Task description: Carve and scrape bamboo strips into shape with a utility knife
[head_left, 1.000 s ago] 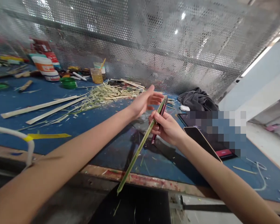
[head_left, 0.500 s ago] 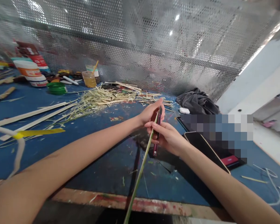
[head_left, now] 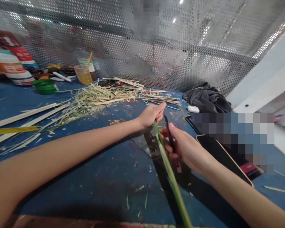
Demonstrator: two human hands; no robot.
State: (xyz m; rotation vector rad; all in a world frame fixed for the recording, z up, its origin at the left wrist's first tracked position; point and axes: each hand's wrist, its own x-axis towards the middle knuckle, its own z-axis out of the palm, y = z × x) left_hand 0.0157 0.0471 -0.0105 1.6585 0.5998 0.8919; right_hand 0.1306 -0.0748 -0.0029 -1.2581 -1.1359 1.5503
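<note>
My left hand is closed round the far end of a long green bamboo strip, which runs back toward me past the bottom edge of the view. In my right hand is a dark red utility knife, its dark blade pointing up and away, just right of the strip. The blade and the strip are apart. Fingers of my right hand wrap the knife's handle, and the lower handle end shows below them. Small green shavings lie on the blue tabletop beneath.
A heap of pale shavings and flat strips spreads behind my left arm. Tubs, a green roll and a cup stand at back left. A phone, white case and dark cloth lie right.
My right hand has drawn the knife back and right, off the strip. The strip's near end has swung from lower left to lower right, and the view has shifted slightly.
</note>
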